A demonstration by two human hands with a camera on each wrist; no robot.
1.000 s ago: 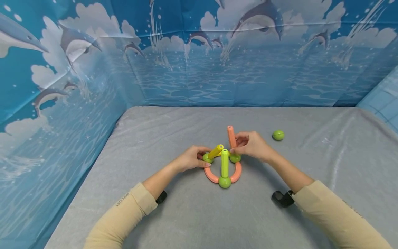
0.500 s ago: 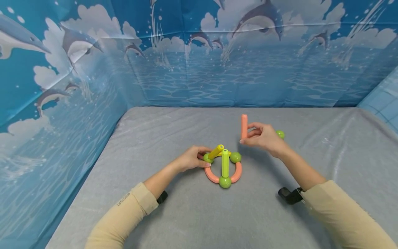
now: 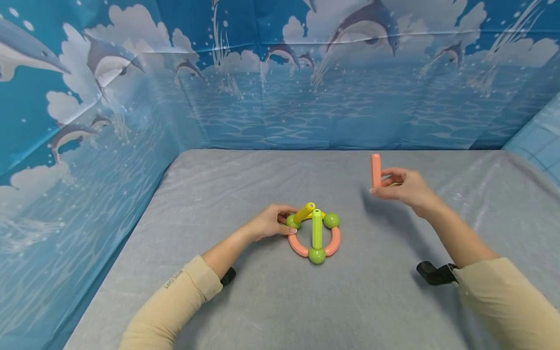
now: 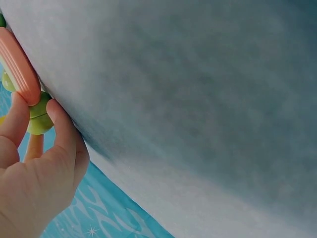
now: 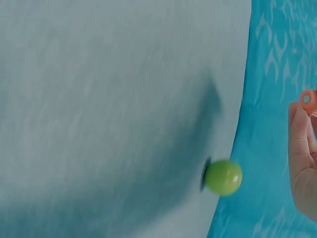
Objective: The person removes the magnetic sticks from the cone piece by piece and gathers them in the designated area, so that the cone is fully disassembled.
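My left hand (image 3: 269,224) grips the green ball (image 3: 292,221) at the left of a ring of curved orange rods (image 3: 297,247) and a yellow piece at the back. A yellow stick (image 3: 304,213) leans up from that ball. From the front ball (image 3: 317,255) rises a lime-green stick (image 3: 317,231), while the right rear ball (image 3: 331,220) bears no stick. Off to the right, above the table, my right hand (image 3: 407,187) pinches a straight orange stick (image 3: 376,170) upright near its lower end. Its end shows a small silvery disc in the right wrist view.
A loose green ball (image 5: 224,177) lies on the grey table cover (image 3: 271,301); the right hand mostly hides it in the head view. Blue dolphin-print curtains (image 3: 280,116) stand behind and left of the table. A black wrist camera (image 3: 435,273) hangs under the right forearm.
My right hand has lifted the orange stick off the right rear ball and carried it right and away, over the loose ball. The left hand has stayed on its ball.
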